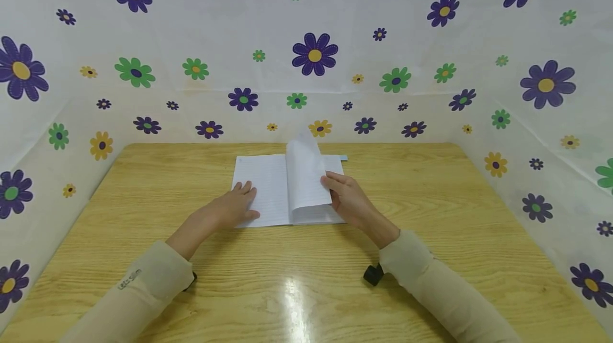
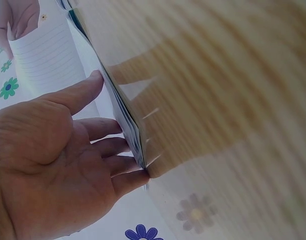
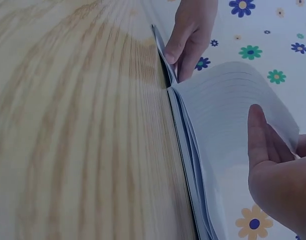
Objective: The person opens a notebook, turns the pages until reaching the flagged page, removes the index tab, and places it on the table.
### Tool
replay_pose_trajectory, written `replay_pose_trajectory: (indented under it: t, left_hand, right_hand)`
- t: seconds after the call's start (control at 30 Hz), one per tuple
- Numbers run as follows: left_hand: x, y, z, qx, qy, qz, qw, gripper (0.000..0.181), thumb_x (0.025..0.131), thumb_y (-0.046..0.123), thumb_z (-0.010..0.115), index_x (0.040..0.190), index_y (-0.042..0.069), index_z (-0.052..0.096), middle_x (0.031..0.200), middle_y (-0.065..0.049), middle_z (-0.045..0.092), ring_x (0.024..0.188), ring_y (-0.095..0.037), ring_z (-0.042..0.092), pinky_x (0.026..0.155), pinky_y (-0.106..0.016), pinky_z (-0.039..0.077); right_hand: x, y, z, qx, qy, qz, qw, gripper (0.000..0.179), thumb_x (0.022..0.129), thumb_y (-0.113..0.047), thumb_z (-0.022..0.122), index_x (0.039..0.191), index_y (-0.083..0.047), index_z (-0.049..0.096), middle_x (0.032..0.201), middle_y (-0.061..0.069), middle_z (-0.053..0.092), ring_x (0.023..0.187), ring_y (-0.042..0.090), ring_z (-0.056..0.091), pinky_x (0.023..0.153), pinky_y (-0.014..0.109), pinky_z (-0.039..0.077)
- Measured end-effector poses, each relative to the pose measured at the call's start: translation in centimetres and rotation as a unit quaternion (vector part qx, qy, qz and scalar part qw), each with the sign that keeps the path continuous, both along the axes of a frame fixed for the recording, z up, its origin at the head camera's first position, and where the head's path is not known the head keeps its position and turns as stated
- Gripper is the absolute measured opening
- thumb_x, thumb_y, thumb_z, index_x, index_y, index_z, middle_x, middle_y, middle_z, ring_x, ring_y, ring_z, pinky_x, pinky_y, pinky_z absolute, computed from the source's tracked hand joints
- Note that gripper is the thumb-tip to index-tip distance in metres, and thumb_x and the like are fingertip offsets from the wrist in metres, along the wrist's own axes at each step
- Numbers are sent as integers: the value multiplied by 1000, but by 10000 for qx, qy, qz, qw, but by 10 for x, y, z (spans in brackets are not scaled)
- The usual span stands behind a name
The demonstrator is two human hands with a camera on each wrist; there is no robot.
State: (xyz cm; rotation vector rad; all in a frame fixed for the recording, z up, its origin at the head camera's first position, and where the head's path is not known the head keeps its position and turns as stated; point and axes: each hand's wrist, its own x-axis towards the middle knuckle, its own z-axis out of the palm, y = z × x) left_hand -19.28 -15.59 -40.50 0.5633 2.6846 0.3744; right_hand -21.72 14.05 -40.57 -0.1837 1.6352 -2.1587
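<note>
While my left hand (image 1: 234, 209) rests loosely spread on the book (image 1: 269, 189), my right hand (image 1: 351, 199) pinches the raised page (image 1: 306, 178), which I should turn slowly, without creasing

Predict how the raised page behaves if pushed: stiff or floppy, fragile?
Probably floppy: the page curves up from the notebook to the right hand. Likely light, since a pinch at its edge seems to hold it up. It may crease or tear if shoved, as it looks thin.
</note>
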Motion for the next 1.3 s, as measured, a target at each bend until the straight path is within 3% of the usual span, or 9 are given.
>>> replay_pose_trajectory:
  t: [0.23, 0.43, 0.57, 0.8, 1.0, 1.1, 1.3]
  left_hand:
    - [-1, 1, 0, -12, -20, 22, 10000, 67, 110, 29, 53, 156, -13, 29, 165, -33, 16, 152, -53, 12, 123, -61, 17]
    - [-2, 1, -1, -10, -38, 43, 10000, 67, 109, 30, 54, 155, -13, 29, 165, -33, 16, 152, -53, 12, 123, -61, 17]
    - [-5, -3, -4, 29, 13, 43, 10000, 67, 109, 30, 55, 155, -13, 31, 165, -33, 18, 152, -52, 15, 123, -60, 17]
    - [-12, -14, -10, 288, 629, -89, 9976, 63, 106, 27, 59, 148, -16, 41, 159, -36, 30, 148, -51, 29, 122, -58, 24]
    - [-9, -26, -2, 565, 1119, 398, 9913, 56, 108, 25, 56, 148, -14, 45, 157, -32, 39, 146, -49, 34, 120, -59, 28]
    - [-5, -33, 8, 930, 1220, 801, 9849, 56, 109, 24, 55, 150, -12, 43, 156, -31, 40, 146, -49, 34, 120, -61, 27]
    - [3, -44, 25, 1624, 1533, 1289, 9662, 53, 109, 19, 53, 151, -10, 42, 155, -31, 42, 145, -50, 35, 119, -62, 30]
  right_hand:
    - [1, -11, 0, -366, 161, 2, 9992, 47, 112, -17, 43, 150, 11, 42, 130, 7, 63, 111, 14, 65, 92, 26, 57]
    - [0, -18, 1, -398, 361, -110, 9985, 50, 111, -25, 46, 146, 11, 48, 123, 1, 65, 114, 14, 58, 104, 31, 46]
    - [-2, -20, 3, -348, 503, -95, 9981, 51, 111, -28, 45, 146, 10, 48, 130, 7, 60, 119, 19, 55, 107, 32, 45]
    - [-4, -23, 6, -336, 413, -180, 9984, 48, 111, -21, 45, 146, 12, 46, 141, 22, 54, 135, 39, 47, 100, 31, 53]
    - [-6, -26, 4, -6, 532, 0, 9986, 49, 111, -19, 43, 147, 14, 44, 154, 29, 44, 144, 43, 40, 113, 41, 45]
    - [-7, -28, 1, 204, 819, 159, 9963, 47, 111, -21, 44, 145, 11, 51, 153, 24, 50, 142, 37, 46, 116, 44, 42]
    - [-7, -36, -6, 787, 1365, 408, 9867, 42, 111, -23, 47, 138, 4, 63, 145, 15, 60, 135, 24, 55, 112, 41, 46]
